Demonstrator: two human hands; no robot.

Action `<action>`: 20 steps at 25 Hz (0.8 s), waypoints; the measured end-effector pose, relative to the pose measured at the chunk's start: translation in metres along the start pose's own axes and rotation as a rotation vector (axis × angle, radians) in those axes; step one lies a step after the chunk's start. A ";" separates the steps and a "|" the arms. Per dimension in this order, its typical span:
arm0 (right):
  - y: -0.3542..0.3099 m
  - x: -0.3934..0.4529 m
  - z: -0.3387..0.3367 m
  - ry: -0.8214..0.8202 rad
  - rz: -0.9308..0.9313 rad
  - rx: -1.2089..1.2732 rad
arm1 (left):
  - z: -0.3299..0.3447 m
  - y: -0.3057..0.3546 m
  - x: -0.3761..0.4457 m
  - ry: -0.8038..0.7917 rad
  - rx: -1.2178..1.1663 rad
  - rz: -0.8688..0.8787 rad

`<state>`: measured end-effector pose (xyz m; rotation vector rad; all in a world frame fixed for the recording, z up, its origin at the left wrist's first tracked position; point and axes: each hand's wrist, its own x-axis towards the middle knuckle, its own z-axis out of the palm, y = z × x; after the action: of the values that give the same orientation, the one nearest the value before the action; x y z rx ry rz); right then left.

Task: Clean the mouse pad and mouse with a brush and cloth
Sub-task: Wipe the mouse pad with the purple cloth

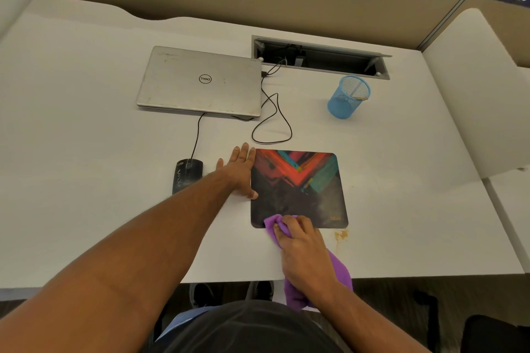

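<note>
Wiping the mouse pad (298,189) near the table's front edge: right hand (304,249) grip bunched around the purple cloth (276,225), left hand (239,172) flat, steadying it. Mouse (187,176) probably next.

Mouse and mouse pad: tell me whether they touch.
Apart. The head view shows the mouse left of the mouse pad, with bare desk and the left hand between them.
</note>
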<state>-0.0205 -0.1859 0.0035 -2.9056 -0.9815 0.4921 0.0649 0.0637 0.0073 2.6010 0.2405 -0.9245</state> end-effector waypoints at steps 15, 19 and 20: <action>0.015 0.045 -0.021 0.082 0.044 -0.046 | 0.001 0.000 0.003 0.001 0.003 -0.005; 0.008 0.106 -0.048 0.062 0.146 -0.045 | 0.001 0.001 0.000 0.015 0.016 -0.013; 0.006 0.105 -0.048 0.059 0.159 -0.044 | 0.001 0.001 0.000 0.017 0.017 -0.011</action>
<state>0.0767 -0.1246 0.0179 -3.0341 -0.7676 0.3934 0.0647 0.0625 0.0065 2.6261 0.2529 -0.9127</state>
